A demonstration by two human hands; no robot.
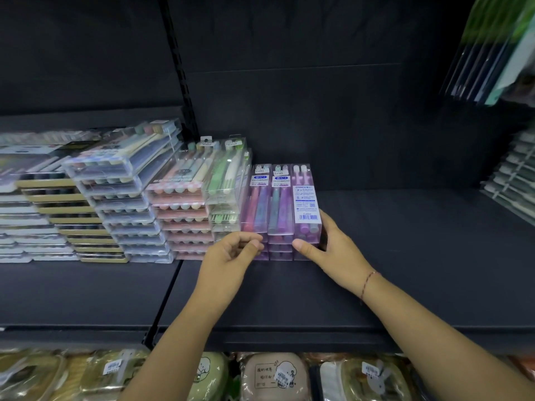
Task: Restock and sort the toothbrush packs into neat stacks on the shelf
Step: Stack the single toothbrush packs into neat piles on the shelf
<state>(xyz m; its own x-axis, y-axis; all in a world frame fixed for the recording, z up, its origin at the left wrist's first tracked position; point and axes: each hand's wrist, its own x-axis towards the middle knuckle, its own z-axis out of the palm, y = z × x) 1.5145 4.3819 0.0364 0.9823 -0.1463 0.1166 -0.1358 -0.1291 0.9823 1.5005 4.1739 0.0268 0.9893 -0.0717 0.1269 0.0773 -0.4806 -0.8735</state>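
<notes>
Soft pouches (272,374) nearest. I read left hand (231,250) curled at purple toothbrush packs (280,204), hold unclear; right hand (333,244) grips their right side. Clear rigid boxes on matte shelf (405,256); long axes front-to-back, heads rearward.

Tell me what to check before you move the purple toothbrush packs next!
1. Right hand grips the right stack: ok.
2. Left hand has hold of the left stack: cannot tell; its curled fingers are at the stack's front edge.
3. Middle stack sits tight between the other two: ok.
4. Top packs all face the same way: not ok; the right stack shows its barcode side, the other two show their fronts.
5. Bare shelf to the right for more packs: ok.
</notes>
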